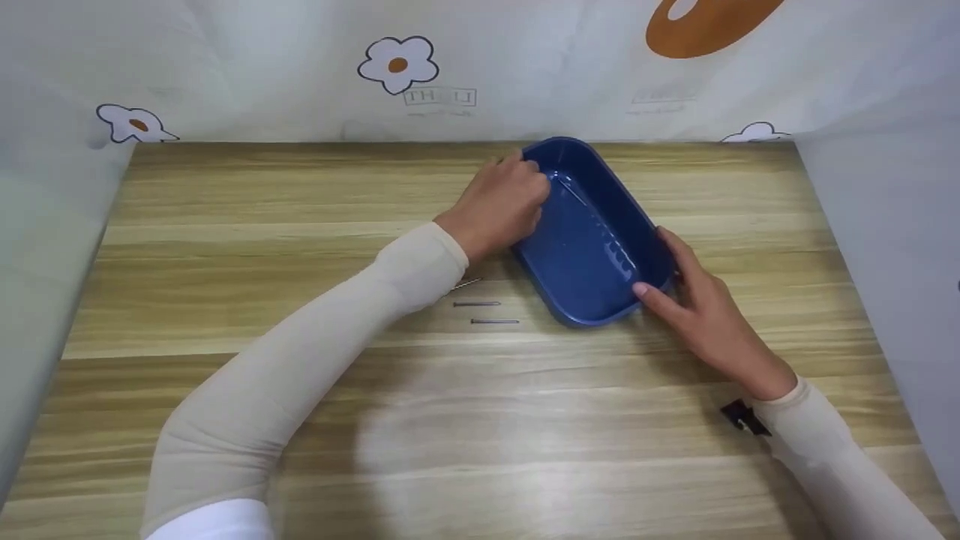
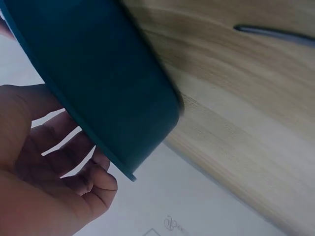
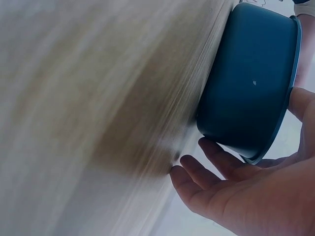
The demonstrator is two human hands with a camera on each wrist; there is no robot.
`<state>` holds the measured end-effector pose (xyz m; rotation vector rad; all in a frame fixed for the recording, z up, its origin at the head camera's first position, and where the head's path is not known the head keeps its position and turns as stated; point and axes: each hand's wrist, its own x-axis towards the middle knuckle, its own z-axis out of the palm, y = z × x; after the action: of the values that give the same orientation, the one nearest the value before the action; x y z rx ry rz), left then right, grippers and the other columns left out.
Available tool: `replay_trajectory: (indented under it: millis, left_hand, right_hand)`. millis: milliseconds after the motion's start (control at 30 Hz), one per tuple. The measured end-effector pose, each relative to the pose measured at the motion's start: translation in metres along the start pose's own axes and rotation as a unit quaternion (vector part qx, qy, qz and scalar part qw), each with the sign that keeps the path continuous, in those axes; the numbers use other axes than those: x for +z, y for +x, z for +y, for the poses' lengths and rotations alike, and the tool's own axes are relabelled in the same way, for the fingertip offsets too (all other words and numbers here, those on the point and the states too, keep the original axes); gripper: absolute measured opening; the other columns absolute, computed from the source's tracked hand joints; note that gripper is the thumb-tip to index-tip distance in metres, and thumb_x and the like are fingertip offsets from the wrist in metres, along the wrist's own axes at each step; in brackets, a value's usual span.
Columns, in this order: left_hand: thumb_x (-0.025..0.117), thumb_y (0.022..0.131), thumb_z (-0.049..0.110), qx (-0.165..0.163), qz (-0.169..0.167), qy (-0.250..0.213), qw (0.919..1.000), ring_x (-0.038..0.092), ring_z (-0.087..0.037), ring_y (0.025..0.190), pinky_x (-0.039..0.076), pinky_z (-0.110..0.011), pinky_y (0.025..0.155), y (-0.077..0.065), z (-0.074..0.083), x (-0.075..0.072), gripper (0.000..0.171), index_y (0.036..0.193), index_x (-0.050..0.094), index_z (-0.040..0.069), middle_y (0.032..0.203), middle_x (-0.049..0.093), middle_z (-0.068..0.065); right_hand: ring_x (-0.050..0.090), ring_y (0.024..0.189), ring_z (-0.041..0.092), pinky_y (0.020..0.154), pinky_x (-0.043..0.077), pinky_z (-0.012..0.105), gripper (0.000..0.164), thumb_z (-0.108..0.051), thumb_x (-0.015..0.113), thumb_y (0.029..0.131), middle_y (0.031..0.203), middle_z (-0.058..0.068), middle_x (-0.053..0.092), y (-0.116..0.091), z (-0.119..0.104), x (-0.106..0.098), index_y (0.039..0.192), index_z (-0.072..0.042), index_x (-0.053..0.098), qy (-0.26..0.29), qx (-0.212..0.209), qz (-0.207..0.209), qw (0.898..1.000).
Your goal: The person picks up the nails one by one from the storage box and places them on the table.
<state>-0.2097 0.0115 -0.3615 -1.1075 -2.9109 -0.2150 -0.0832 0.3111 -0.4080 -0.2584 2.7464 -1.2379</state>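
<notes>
A deep blue plastic box (image 1: pixel 577 262) with rounded corners stands at an angle on the table. My left hand (image 1: pixel 499 199) is at its far left rim, its fingers bent over into the box; the rim hides the fingertips in the left wrist view, so what they hold cannot be seen. A thin line like a nail (image 1: pixel 571 192) shows inside the box close to that hand. My right hand (image 1: pixel 701 311) grips the near right corner, thumb over the rim and fingers along the outer wall (image 3: pixel 246 73). Left of the box lie nails (image 1: pixel 477 304), one partly behind my left sleeve.
The wood-grain table (image 1: pixel 585 442) ends at a pale curtain (image 1: pixel 525 67) with flowers printed on it, close behind the box. Pale sheets also border the table's left and right sides. A black clip (image 1: pixel 745 417) is by the right sleeve.
</notes>
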Motion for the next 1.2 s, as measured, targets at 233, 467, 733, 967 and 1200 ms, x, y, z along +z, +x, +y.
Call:
replay_trajectory:
  millis: [233, 467, 733, 967, 1200]
  left_hand:
    - [0.060, 0.104, 0.002, -0.018, -0.062, 0.026, 0.9975, 0.069, -0.040, 0.111, 0.059, -0.052, 0.095, 0.017, 0.006, 0.003, 0.022, 0.117, 0.077, 0.001, 0.117, 0.076, -0.021]
    - [0.060, 0.107, 0.006, -0.034, -0.093, 0.046, 0.9940, 0.068, -0.039, 0.115, 0.061, -0.053, 0.096, 0.027, 0.007, 0.009, 0.024, 0.124, 0.077, 0.004, 0.125, 0.075, -0.020]
    - [0.060, 0.109, 0.007, -0.067, -0.113, 0.071, 0.9888, 0.072, -0.037, 0.117, 0.064, -0.050, 0.091, 0.035, 0.010, 0.013, 0.028, 0.133, 0.076, 0.008, 0.130, 0.074, -0.015]
    - [0.060, 0.110, 0.009, -0.089, -0.126, 0.093, 0.9837, 0.076, -0.033, 0.114, 0.065, -0.047, 0.086, 0.044, 0.010, 0.020, 0.029, 0.134, 0.076, 0.010, 0.131, 0.075, -0.012]
    - [0.061, 0.109, 0.013, -0.078, -0.147, 0.078, 0.9830, 0.075, -0.035, 0.116, 0.065, -0.049, 0.089, 0.042, 0.013, 0.014, 0.029, 0.135, 0.075, 0.008, 0.133, 0.074, -0.015]
  right_hand:
    - [0.043, 0.156, 0.042, 0.124, 0.034, 0.064, 0.082, -0.035, 0.070, 0.110, 0.172, 0.024, 0.041, 0.000, 0.001, -0.002, 0.175, -0.014, 0.025, 0.003, -0.003, 0.002, 1.000]
    - [0.041, 0.157, 0.041, 0.126, 0.033, 0.061, 0.083, -0.037, 0.070, 0.110, 0.173, 0.022, 0.038, 0.001, 0.000, 0.000, 0.176, -0.014, 0.024, 0.011, -0.001, -0.006, 1.000]
    - [0.043, 0.156, 0.040, 0.125, 0.035, 0.059, 0.083, -0.029, 0.072, 0.109, 0.173, 0.023, 0.039, 0.001, -0.001, 0.000, 0.176, -0.017, 0.024, 0.016, -0.002, -0.004, 1.000]
    - [0.043, 0.155, 0.043, 0.124, 0.035, 0.061, 0.085, -0.028, 0.073, 0.108, 0.172, 0.024, 0.040, 0.001, 0.001, 0.000, 0.176, -0.017, 0.024, 0.014, -0.003, -0.001, 1.000]
    - [0.041, 0.157, 0.041, 0.125, 0.034, 0.060, 0.083, -0.033, 0.071, 0.109, 0.174, 0.022, 0.038, -0.001, 0.001, -0.001, 0.176, -0.019, 0.024, 0.011, -0.001, -0.003, 1.000]
